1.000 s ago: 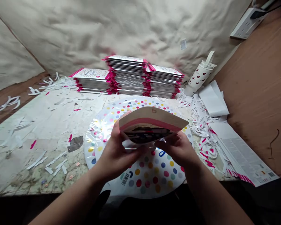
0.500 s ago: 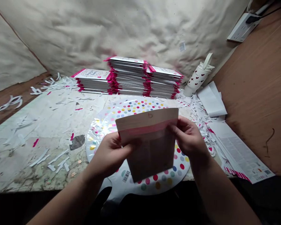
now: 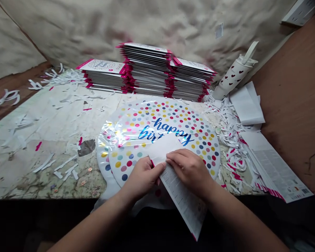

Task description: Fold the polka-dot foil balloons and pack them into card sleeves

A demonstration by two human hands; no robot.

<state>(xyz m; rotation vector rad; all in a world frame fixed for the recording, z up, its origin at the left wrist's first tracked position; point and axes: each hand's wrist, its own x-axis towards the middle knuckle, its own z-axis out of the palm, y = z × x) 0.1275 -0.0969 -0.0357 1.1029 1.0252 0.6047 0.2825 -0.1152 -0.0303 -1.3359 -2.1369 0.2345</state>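
Observation:
My left hand (image 3: 144, 176) pinches the left edge of a flat printed paper envelope (image 3: 186, 206), thumb on top. This envelope has a white upper flap, a grey panel of small print and magenta edges. Across its upper part lies my right hand (image 3: 190, 171), fingers closed on the paper near the border between flap and print. The envelope tilts, its lower end pointing toward me past the table edge. Beneath both hands, flat dotted foil balloons (image 3: 199, 143) lie overlapping; blue "happy" lettering shows, and the word below is partly covered by the flap.
Three stacks of magenta-edged packets (image 3: 149, 75) stand against the draped back wall. On the right are a heart-patterned tumbler (image 3: 232, 77), folded white paper (image 3: 246, 103), a fanned pile of printed envelopes (image 3: 275, 168) and paper shreds (image 3: 233, 140). More scraps (image 3: 68, 171) litter the left side.
The envelope has turned and come lower and closer to me, its printed side now showing. My right hand moved from its right edge to its upper middle. The camera view has shifted.

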